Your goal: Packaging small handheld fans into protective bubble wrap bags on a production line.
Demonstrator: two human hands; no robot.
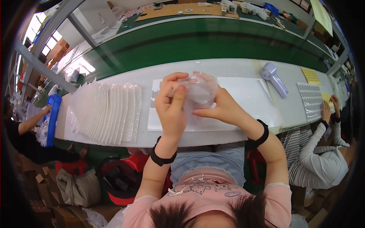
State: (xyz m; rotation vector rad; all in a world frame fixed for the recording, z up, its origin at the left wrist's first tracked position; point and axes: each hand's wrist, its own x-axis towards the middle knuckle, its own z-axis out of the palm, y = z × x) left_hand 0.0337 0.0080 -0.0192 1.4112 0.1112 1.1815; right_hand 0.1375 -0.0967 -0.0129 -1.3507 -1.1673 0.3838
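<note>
A white worktable (152, 73) curves across the middle of the frame below a long green surface (182, 43), with 2 co-workers at the left and right edges. Fanned bubble-wrap pouches (110, 112) lie at center left, a lilac handheld fan (274, 79) at upper right. At center, above white sheets (243, 93), a crumpled, shiny, clear plastic bag (200, 91) bulges between 2 hands, left hand (171, 100) and right hand (225, 107) both partly curled, gripping its opposite sides.

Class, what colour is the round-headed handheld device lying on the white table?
The handheld device is pale purple; the head view shows it best.
</note>
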